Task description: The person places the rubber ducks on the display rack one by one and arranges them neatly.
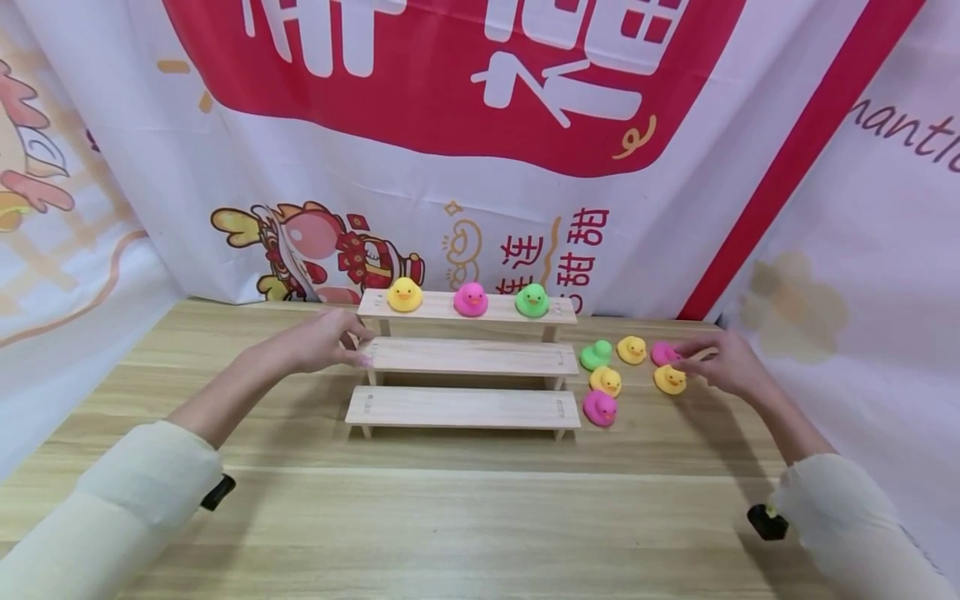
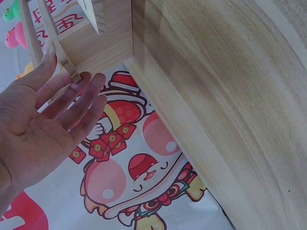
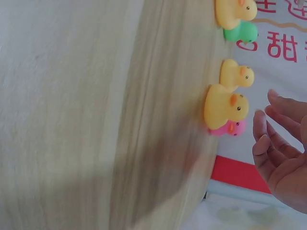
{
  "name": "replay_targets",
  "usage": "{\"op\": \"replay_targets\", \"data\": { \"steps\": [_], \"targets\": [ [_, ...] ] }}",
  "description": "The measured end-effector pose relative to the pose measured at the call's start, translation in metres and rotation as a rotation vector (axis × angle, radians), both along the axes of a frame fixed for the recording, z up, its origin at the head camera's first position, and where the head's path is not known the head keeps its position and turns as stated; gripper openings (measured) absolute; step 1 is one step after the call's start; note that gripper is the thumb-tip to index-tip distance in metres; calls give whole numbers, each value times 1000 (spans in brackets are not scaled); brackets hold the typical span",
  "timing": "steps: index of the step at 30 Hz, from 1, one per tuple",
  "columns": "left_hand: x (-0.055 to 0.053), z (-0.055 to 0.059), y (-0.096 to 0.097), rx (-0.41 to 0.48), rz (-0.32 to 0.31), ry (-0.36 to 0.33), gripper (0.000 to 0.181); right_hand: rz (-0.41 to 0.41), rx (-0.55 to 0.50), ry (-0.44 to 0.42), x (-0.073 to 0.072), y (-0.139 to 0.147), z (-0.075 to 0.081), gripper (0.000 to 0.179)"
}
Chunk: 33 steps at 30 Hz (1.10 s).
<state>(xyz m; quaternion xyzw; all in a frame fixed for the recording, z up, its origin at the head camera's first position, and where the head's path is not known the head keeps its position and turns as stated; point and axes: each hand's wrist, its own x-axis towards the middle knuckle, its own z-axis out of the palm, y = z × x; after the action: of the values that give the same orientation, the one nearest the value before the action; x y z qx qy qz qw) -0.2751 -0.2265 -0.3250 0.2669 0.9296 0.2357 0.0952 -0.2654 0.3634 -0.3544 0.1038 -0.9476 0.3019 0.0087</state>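
Observation:
A three-step wooden display stand stands on the table. My left hand pinches the left end of its middle step; in the left wrist view the thumb and index finger of that hand sit about the board's end. On the top step sit a yellow duck, a pink duck and a green duck. My right hand, fingers loosely bent, hovers beside a yellow duck and a pink duck. The right wrist view shows a gap between this hand and the yellow duck.
More rubber ducks stand right of the stand: a green one, a yellow one, another yellow one and a pink one. A printed cloth hangs behind the wooden table, with cloth along both sides too.

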Motion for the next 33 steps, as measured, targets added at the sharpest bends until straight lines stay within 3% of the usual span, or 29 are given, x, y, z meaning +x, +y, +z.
{"op": "replay_targets", "data": {
  "steps": [8,24,33],
  "targets": [
    [0,-1,0,5,3,6,43,45,-26,-22,-2,7,-10,33],
    [-1,-1,1,5,20,-14,43,128,7,71,-9,10,-26,21],
    [0,1,1,14,18,-30,44,120,8,30,-8,6,-26,27]
  ]
}}
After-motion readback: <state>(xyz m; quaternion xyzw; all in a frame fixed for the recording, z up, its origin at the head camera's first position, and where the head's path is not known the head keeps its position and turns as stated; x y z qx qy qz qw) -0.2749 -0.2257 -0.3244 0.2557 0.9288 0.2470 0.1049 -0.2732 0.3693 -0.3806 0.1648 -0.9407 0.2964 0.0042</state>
